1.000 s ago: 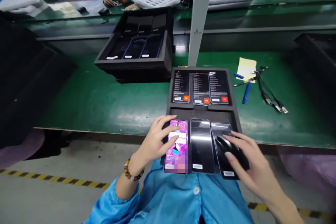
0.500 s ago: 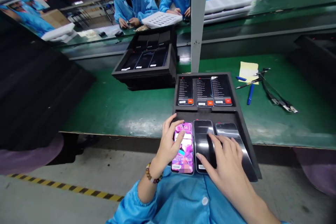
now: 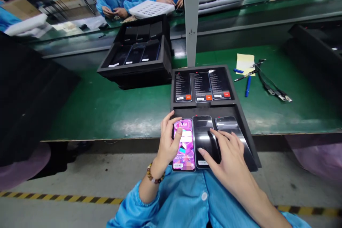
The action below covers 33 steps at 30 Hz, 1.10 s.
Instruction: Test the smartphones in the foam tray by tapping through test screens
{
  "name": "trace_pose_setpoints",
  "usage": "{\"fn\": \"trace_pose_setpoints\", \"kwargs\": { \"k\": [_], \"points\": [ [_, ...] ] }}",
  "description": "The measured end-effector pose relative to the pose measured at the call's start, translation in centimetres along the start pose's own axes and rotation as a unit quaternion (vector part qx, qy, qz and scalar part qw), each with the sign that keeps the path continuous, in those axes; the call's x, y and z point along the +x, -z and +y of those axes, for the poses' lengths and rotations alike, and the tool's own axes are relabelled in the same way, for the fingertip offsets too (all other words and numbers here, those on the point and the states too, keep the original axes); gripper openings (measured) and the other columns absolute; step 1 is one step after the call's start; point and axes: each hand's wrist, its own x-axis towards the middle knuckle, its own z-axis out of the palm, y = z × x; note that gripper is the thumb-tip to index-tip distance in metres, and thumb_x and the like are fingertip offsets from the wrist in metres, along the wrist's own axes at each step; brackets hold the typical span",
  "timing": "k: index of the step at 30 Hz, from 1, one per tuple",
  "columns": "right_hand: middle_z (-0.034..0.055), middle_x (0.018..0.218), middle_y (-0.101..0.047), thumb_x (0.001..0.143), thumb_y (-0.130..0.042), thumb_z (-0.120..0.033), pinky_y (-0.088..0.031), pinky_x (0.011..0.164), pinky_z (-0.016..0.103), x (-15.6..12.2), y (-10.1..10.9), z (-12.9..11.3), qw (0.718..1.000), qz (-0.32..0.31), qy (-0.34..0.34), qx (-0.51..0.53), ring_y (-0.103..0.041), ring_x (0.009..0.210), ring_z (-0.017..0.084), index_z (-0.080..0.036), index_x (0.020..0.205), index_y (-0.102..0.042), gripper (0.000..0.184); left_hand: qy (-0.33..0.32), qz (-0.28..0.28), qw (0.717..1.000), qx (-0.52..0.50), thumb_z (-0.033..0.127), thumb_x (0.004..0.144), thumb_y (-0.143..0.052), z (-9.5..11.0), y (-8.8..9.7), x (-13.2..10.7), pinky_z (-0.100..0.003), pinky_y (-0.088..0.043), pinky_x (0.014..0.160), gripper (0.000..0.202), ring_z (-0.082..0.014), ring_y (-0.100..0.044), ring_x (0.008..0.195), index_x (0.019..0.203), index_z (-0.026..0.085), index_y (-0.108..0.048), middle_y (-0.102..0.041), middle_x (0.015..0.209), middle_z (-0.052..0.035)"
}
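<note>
A black tray (image 3: 244, 128) juts over the near edge of the green bench and holds two rows of three phones. My left hand (image 3: 167, 142) lies on the near-left phone (image 3: 184, 148), whose purple screen is lit, with the thumb on the glass and the fingers along its left edge. My right hand (image 3: 227, 153) rests with fingers spread flat on the dark middle phone (image 3: 202, 135), partly covering the dark right phone (image 3: 227, 123). The far row (image 3: 201, 85) shows three lit screens with text lists and orange buttons.
A second black tray (image 3: 139, 67) of dark phones stands to the far left on the bench. A yellow note (image 3: 244, 62), blue pens (image 3: 247, 85) and cables (image 3: 275, 91) lie at the right. A white post (image 3: 191, 17) rises behind the tray. Co-workers in blue work at the far bench.
My right hand has moved left from the right phone onto the middle phone. My left hand stays on the lit purple phone. The camera view has shifted a little.
</note>
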Motion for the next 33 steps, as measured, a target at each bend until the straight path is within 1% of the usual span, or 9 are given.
{"fn": "trace_pose_setpoints", "kwargs": {
  "k": [5,8,10,15,20,24,27,30,33],
  "points": [
    [0.0129,0.148,-0.067,0.106,-0.062,-0.055,-0.042,0.121,0.059,-0.1,3.0,3.1,1.000,-0.014,-0.005,0.024,-0.058,0.141,0.034,-0.025,0.154,-0.051,0.058,-0.029,-0.020,0.998,0.044,0.042,0.112,-0.055,0.3,0.9,1.1,-0.056,-0.038,0.127,0.033,-0.0293,-0.053,0.148,0.139,0.025,-0.062,-0.059,0.156,-0.0124],
    [0.0141,0.143,-0.069,0.105,-0.061,-0.060,-0.048,0.112,0.056,-1.1,4.7,5.7,1.000,0.012,-0.021,-0.013,-0.061,0.135,0.036,-0.025,0.153,-0.054,0.060,-0.089,-0.130,0.981,0.110,0.046,0.107,-0.066,1.5,1.6,3.5,-0.056,-0.031,0.129,0.037,-0.0279,-0.063,0.134,0.137,0.025,-0.063,-0.071,0.140,-0.0083],
    [0.0162,0.139,-0.069,0.103,-0.061,-0.065,-0.049,0.110,0.058,-1.8,4.9,6.5,0.998,0.012,-0.029,-0.052,-0.062,0.131,0.038,-0.023,0.152,-0.055,0.065,-0.124,-0.222,0.957,0.138,0.053,0.105,-0.068,2.5,1.4,5.7,-0.051,-0.039,0.122,0.049,-0.0281,-0.065,0.128,0.143,0.023,-0.061,-0.072,0.138,-0.0090],
    [0.0240,0.142,-0.063,0.103,-0.055,-0.069,-0.046,0.112,0.063,-2.2,2.6,4.6,0.986,0.022,-0.074,-0.145,-0.053,0.138,0.045,-0.013,0.155,-0.051,0.077,-0.129,-0.349,0.899,0.233,0.069,0.092,-0.077,4.6,-1.3,10.2,-0.048,-0.047,0.107,0.076,-0.0343,-0.067,0.121,0.142,0.014,-0.062,-0.071,0.129,-0.0160],
    [0.0246,0.140,-0.064,0.106,-0.049,-0.061,-0.042,0.112,0.064,-1.3,1.7,3.3,0.975,0.025,-0.091,-0.201,-0.051,0.140,0.045,-0.011,0.154,-0.051,0.069,-0.065,-0.411,0.879,0.232,0.081,0.084,-0.076,5.4,-3.7,11.9,-0.043,-0.049,0.093,0.076,-0.0339,-0.070,0.108,0.122,0.016,-0.067,-0.073,0.113,-0.0118],
    [0.0222,0.125,-0.070,0.104,-0.052,-0.061,-0.040,0.108,0.062,-1.1,2.4,3.3,0.968,0.031,-0.099,-0.231,-0.054,0.133,0.045,-0.009,0.155,-0.048,0.072,-0.059,-0.405,0.876,0.256,0.081,0.090,-0.069,5.5,-4.0,11.9,-0.044,-0.049,0.087,0.066,-0.0329,-0.070,0.099,0.108,0.017,-0.069,-0.073,0.103,-0.0104],
    [0.0214,0.118,-0.070,0.102,-0.056,-0.059,-0.041,0.105,0.060,-0.8,2.6,3.0,0.963,0.026,-0.107,-0.247,-0.055,0.128,0.045,-0.008,0.152,-0.050,0.071,-0.156,-0.376,0.880,0.245,0.069,0.103,-0.061,5.3,-3.3,11.4,-0.046,-0.049,0.094,0.055,-0.0323,-0.067,0.106,0.117,0.016,-0.069,-0.071,0.113,-0.0132],
    [0.0213,0.116,-0.068,0.099,-0.061,-0.056,-0.042,0.103,0.060,-0.4,2.3,2.7,0.961,0.025,-0.121,-0.247,-0.056,0.125,0.044,-0.008,0.143,-0.057,0.065,-0.260,-0.396,0.869,0.141,0.061,0.106,-0.061,5.0,-2.0,11.4,-0.045,-0.051,0.099,0.047,-0.0285,-0.064,0.115,0.128,0.020,-0.067,-0.068,0.129,-0.0126],
    [0.0223,0.121,-0.069,0.100,-0.061,-0.057,-0.043,0.105,0.062,-0.3,2.2,2.8,0.965,0.032,-0.141,-0.220,-0.057,0.127,0.045,-0.008,0.150,-0.053,0.071,-0.277,-0.381,0.878,0.084,0.053,0.108,-0.061,4.1,-0.5,11.8,-0.045,-0.051,0.107,0.038,-0.0272,-0.063,0.123,0.129,0.022,-0.067,-0.068,0.134,-0.0120]
  ]
}}
